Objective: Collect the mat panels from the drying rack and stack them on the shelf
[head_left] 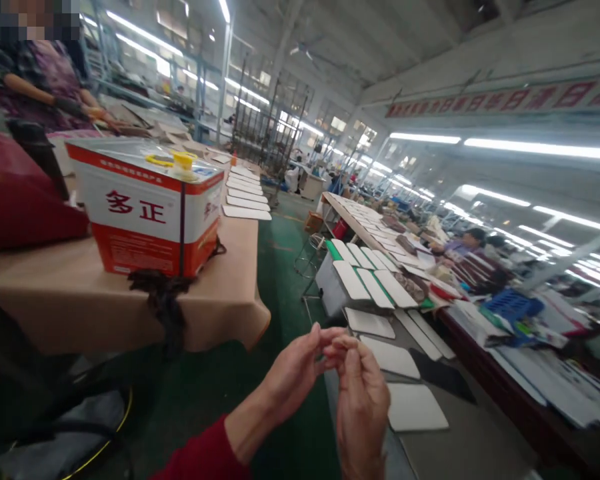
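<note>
My left hand [296, 365] is raised over the aisle, fingers reaching right and a gap showing behind the thumb. Its fingertips meet those of my right hand [363, 387]. The right fingers are bent and pinched together; whatever is between them, if anything, is too small to make out. Just right of the hands, white rectangular panels lie in rows on a dark table. The nearest are a panel [416, 407] beside my right hand and another panel [391, 357] behind it.
An orange-and-white container [145, 220] with a yellow cap [184, 160] stands on a brown-covered table [225, 293] at left; a dark rag [167, 307] hangs there. Behind it a person [45, 93] works. A blue basket [513, 307] is at right. Green floor [285, 267] runs between the tables.
</note>
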A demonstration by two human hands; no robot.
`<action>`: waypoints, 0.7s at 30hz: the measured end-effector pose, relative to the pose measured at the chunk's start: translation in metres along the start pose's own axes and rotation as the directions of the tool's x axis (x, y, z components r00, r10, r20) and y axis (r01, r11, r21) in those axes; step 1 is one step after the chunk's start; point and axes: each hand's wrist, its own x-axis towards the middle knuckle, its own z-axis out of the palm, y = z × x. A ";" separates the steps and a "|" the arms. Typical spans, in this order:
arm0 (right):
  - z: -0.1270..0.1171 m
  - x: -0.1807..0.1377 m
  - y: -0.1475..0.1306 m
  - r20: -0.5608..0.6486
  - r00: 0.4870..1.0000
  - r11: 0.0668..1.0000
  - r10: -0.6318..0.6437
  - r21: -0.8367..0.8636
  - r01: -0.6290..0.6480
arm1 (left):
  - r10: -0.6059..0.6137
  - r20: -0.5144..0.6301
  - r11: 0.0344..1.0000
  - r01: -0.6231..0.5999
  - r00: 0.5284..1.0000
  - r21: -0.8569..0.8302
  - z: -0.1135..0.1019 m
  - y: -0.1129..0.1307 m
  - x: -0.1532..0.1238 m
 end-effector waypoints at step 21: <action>0.014 0.372 0.185 0.417 0.904 0.966 -0.093 0.257 -0.019 | 0.407 -0.109 0.879 -0.357 0.907 0.315 -0.069 0.063 0.346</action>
